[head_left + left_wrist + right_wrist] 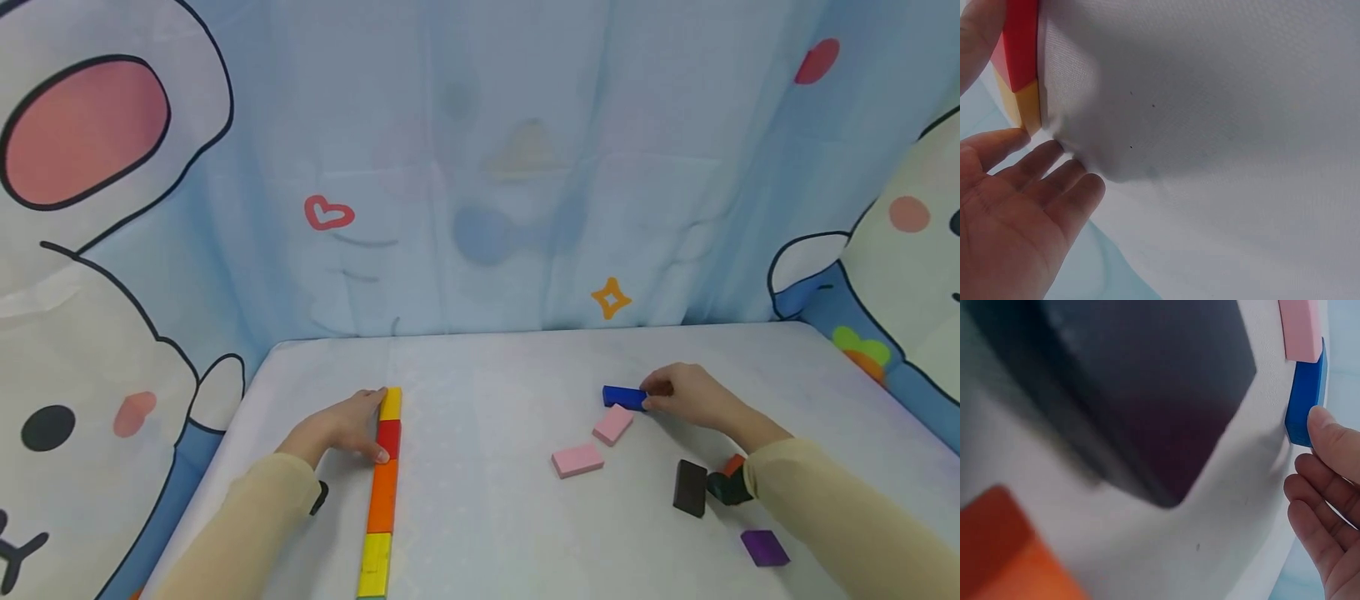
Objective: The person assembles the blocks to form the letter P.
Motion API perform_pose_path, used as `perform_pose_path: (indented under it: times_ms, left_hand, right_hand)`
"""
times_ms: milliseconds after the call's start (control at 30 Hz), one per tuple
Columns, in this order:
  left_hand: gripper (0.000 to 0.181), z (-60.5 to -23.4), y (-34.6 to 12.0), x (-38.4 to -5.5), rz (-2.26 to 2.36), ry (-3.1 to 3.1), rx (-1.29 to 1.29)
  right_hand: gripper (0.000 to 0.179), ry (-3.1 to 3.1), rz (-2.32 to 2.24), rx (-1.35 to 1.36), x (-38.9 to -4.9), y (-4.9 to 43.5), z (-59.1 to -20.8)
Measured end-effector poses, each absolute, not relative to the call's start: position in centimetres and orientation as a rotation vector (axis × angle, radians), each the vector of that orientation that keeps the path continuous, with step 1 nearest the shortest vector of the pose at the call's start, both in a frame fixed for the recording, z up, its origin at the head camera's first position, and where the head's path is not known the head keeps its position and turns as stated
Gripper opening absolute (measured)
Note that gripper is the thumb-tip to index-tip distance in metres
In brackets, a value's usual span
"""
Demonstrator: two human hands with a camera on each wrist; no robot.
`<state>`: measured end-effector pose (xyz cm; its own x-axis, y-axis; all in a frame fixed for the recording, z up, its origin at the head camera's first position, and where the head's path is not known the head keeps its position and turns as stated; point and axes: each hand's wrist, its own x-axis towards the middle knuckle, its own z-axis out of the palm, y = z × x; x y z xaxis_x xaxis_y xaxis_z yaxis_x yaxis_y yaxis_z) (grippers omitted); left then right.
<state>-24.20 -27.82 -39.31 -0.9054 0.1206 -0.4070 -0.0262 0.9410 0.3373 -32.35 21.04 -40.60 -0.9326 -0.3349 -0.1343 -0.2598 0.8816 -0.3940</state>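
A straight row of blocks runs away from me on the left: a yellow block [374, 565] nearest, then an orange block [383, 497], a red block [387, 440] and a yellow-orange block [391, 403] at the far end. My left hand [341, 429] rests along it, the thumb at the red block and the forefinger touching the far end; its other fingers are loosely extended. On the right, my right hand [690, 398] pinches the near-right end of a blue block [621, 397] between thumb and forefinger. A pink block [1301, 331] lies against the blue one.
Another pink block [577, 460] lies nearer the middle. By my right forearm are a dark block [690, 488], a dark green piece [731, 489], an orange-red block [734, 464] partly hidden by the sleeve, and a purple block [764, 548]. A printed curtain [480, 167] hangs behind the table.
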Motion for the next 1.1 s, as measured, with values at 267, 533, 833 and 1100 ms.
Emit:
perform_pose_path:
  times_ms: [267, 533, 833, 1100]
  left_hand:
    - [0.100, -39.6, -27.9, -24.4, 0.478, 2.656, 0.051]
    - [0.101, -39.7, -28.1, -24.5, 0.482, 2.658, 0.064]
    - [0.100, -39.4, -28.1, -24.3, 0.478, 2.660, 0.054]
    - [0.101, -39.5, -28.1, -24.5, 0.468, 2.661, 0.054]
  right_hand:
    - [0.030, 2.826, -0.503, -0.504, -33.7, 19.4, -40.4]
    - [0.028, 2.791, -0.502, -0.576, -34.7, 16.7, -40.1]
    - [0.025, 2.756, -0.508, -0.659, -35.1, 13.0, -40.2]
    - [0.025, 2.716, -0.480, -0.676, -35.6, 9.4, -39.9]
